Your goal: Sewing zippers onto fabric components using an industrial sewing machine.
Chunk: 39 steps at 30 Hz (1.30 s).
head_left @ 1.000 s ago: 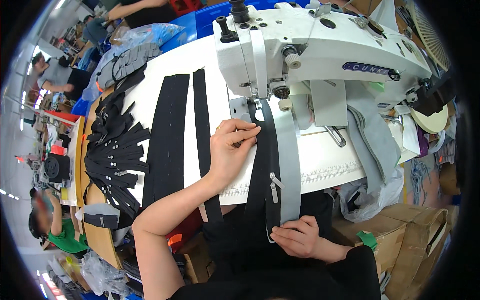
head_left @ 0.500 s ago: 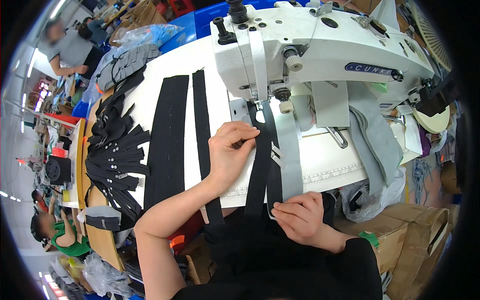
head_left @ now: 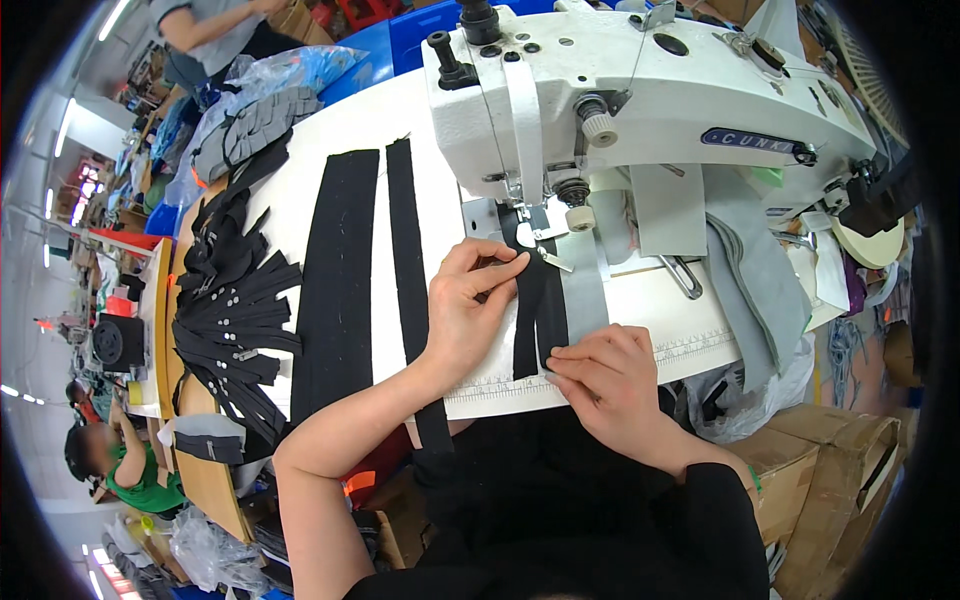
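Just in front of the presser foot of a white sewing machine [head_left: 640, 100], my left hand [head_left: 475, 300] has its fingers closed on the black zipper strip [head_left: 550, 315], with its fingertips by the silver zipper pulls [head_left: 550, 260]. My right hand [head_left: 605, 380] pinches the lower part of that strip near the table's front edge. A grey fabric strip [head_left: 590, 305] lies along the black strip's right side, running under the machine. Two loose black strips [head_left: 335, 260], one wide and one narrow, lie left of my left hand.
A pile of black zipper pieces [head_left: 235, 330] and folded grey fabric [head_left: 250, 130] lie left on the white table [head_left: 390, 110]. Grey pieces [head_left: 755, 290] lie right. Cardboard boxes [head_left: 820, 470] stand low right. Co-workers [head_left: 140, 470] [head_left: 200, 35] are at the far left.
The zipper strip has moved away from me under the machine, its pulls now near the presser foot. My right hand has moved forward with it; my left hand has shifted slightly right.
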### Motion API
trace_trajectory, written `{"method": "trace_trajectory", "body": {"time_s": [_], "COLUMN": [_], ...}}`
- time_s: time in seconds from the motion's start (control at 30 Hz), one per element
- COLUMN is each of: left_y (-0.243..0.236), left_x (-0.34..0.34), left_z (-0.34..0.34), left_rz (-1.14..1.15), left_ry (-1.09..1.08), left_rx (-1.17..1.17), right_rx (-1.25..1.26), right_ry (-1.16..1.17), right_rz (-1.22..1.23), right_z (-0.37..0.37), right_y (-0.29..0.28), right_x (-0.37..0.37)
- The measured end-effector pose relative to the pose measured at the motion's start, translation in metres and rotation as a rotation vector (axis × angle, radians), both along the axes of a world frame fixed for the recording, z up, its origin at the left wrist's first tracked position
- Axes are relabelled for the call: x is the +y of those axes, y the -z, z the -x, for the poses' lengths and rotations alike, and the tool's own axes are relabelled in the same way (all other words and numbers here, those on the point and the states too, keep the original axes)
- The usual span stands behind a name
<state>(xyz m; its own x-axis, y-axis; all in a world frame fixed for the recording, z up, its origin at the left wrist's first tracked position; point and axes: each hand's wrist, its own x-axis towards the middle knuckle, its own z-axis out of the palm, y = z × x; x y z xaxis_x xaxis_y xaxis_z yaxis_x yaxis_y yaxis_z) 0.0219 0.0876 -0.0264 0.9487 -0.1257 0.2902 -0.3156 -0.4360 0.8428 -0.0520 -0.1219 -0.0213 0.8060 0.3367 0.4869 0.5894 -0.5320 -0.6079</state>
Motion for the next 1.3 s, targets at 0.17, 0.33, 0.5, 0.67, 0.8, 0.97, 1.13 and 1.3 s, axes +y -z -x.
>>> {"method": "trace_trajectory", "body": {"time_s": [0.17,0.33,0.5,0.67,0.8,0.97,1.13,1.3], "left_y": [-0.001,-0.003,-0.001,0.001,-0.003,0.002,0.002,-0.006], "left_x": [-0.002,-0.001,-0.001,-0.003,-0.005,-0.003,-0.006,-0.007], "left_z": [-0.001,0.001,0.001,0.002,0.002,0.001,0.0,0.001], "left_rz": [-0.075,-0.003,0.141,0.136,0.11,0.051,0.032,-0.015], "left_ry": [0.006,-0.013,-0.031,0.004,-0.001,-0.004,0.01,-0.015], "left_rx": [-0.06,0.021,0.096,0.008,0.063,0.025,-0.034,0.005], "right_rx": [-0.001,-0.008,-0.015,0.011,-0.017,-0.037,-0.022,-0.017], "right_ry": [0.032,0.039,0.048,0.078,0.054,0.033,0.007,0.007], "right_rz": [-0.006,0.001,-0.009,-0.074,-0.041,0.026,0.058,0.063], "right_z": [-0.001,0.0,0.0,0.001,0.0,-0.004,-0.014,-0.022], "right_y": [0.002,0.004,0.005,0.006,0.004,-0.003,-0.005,-0.005], "right_x": [0.004,0.003,0.003,0.005,0.003,0.002,0.0,0.0]}}
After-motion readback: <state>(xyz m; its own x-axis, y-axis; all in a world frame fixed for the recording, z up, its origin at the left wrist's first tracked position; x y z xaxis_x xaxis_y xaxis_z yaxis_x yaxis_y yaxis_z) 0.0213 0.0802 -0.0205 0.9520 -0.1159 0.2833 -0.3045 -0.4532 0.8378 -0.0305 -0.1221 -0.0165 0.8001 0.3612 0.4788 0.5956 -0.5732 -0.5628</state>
